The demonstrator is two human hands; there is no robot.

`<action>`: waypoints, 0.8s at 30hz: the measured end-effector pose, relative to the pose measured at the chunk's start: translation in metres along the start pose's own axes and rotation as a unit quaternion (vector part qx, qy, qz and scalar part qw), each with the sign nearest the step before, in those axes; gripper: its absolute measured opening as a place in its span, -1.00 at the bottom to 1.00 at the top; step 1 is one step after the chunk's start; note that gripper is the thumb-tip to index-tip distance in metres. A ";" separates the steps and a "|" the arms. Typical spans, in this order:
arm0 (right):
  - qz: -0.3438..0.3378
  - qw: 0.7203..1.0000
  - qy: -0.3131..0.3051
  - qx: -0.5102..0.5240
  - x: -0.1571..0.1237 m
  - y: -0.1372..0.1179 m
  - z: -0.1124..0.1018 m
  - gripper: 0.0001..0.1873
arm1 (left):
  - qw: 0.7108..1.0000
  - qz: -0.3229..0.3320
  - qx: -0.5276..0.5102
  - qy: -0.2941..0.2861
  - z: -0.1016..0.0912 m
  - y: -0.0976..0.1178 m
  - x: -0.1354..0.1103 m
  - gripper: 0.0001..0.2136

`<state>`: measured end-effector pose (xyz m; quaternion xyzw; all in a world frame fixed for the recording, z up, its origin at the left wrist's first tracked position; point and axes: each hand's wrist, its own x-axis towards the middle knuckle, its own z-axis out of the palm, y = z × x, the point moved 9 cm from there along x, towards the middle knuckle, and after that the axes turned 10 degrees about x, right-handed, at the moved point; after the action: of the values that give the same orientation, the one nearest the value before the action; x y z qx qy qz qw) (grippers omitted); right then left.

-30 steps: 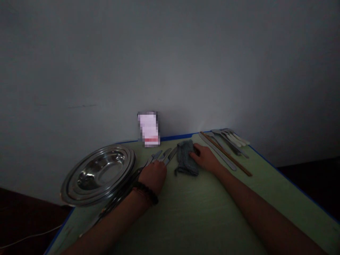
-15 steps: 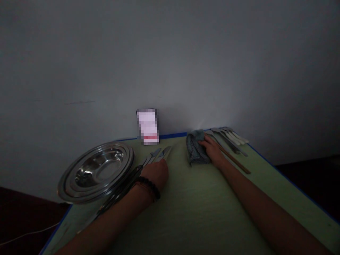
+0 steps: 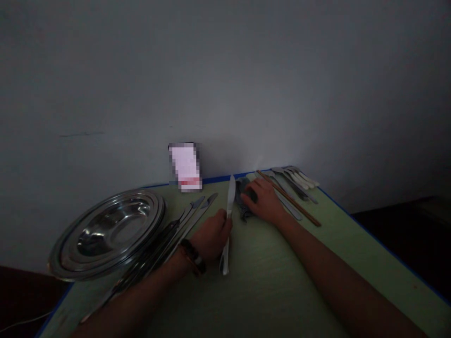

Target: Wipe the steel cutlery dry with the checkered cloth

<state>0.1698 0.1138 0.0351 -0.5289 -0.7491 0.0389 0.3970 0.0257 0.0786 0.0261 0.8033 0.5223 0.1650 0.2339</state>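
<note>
My left hand (image 3: 211, 237), with a dark beaded bracelet at the wrist, is closed around the handle of a metal table knife (image 3: 231, 193), its blade pointing toward the wall. Just right of the blade lies a grey-blue cloth (image 3: 242, 199). My right hand (image 3: 263, 201) has its fingers curled over this cloth and grips it, hiding part of it. Left of my left hand, several knives and other cutlery (image 3: 192, 213) lie in a row, partly covered by my forearm. Wooden chopsticks (image 3: 294, 202) and a silver utensil (image 3: 291, 210) rest beside my right hand.
Stacked shiny metal dishes (image 3: 102, 209) stand on the left of the green table (image 3: 260, 281). A phone (image 3: 186, 166) with a blurred screen leans against the wall. White-handled cutlery (image 3: 306, 179) lies at the back right, near the table's blue edge.
My left hand has drawn a knife out of the left row and brought it right, beside the cloth. My right hand now covers more of the cloth. The view has shifted slightly right.
</note>
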 end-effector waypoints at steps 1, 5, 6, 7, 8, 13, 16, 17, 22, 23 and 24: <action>-0.004 0.999 -0.035 -0.013 -0.001 -0.001 0.006 -0.70 | 0.998 -0.016 -0.053 -0.002 0.005 -0.003 -0.001 -0.82; 0.013 0.997 -0.076 -0.026 -0.005 0.002 0.017 -0.52 | 0.963 -0.077 -0.256 -0.012 0.024 -0.012 -0.003 -0.80; 0.019 0.997 -0.070 -0.013 -0.004 0.004 0.018 -0.56 | 0.955 -0.088 -0.283 -0.014 0.027 -0.013 -0.003 -0.78; 0.024 0.998 -0.062 0.008 -0.004 0.006 0.018 -0.61 | 0.948 -0.098 -0.303 -0.013 0.029 -0.014 -0.003 -0.76; 0.031 0.998 -0.051 0.035 -0.003 0.009 0.017 -0.67 | 0.942 -0.107 -0.317 -0.011 0.030 -0.015 -0.002 -0.74; 0.113 0.975 0.009 0.190 0.002 0.034 0.004 -0.82 | 0.920 -0.122 -0.372 -0.002 0.030 -0.015 0.005 -0.70; 0.182 0.938 0.050 0.291 0.000 0.055 -0.003 -0.82 | 0.909 -0.129 -0.396 0.001 0.029 -0.015 0.006 -0.70; 0.204 0.917 0.064 0.336 -0.001 0.063 -0.003 -0.81 | 0.904 -0.131 -0.407 0.003 0.028 -0.015 0.006 -0.70; 0.257 0.810 0.124 0.513 -0.008 0.085 -0.001 -0.72 | 0.901 -0.132 -0.412 0.011 0.025 -0.016 0.005 -0.71; 0.263 0.799 0.130 0.525 -0.009 0.086 -0.001 -0.67 | 0.904 -0.131 -0.407 0.010 0.025 -0.016 0.005 -0.70; 0.270 0.791 0.128 0.533 -0.009 0.086 -0.001 -0.60 | 0.907 -0.127 -0.400 0.007 0.026 -0.016 0.006 -0.70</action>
<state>0.2369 0.1436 -0.0109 -0.4140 -0.3784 0.4696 0.6818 0.0288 0.0841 -0.0041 0.5677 0.5118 0.3349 0.5511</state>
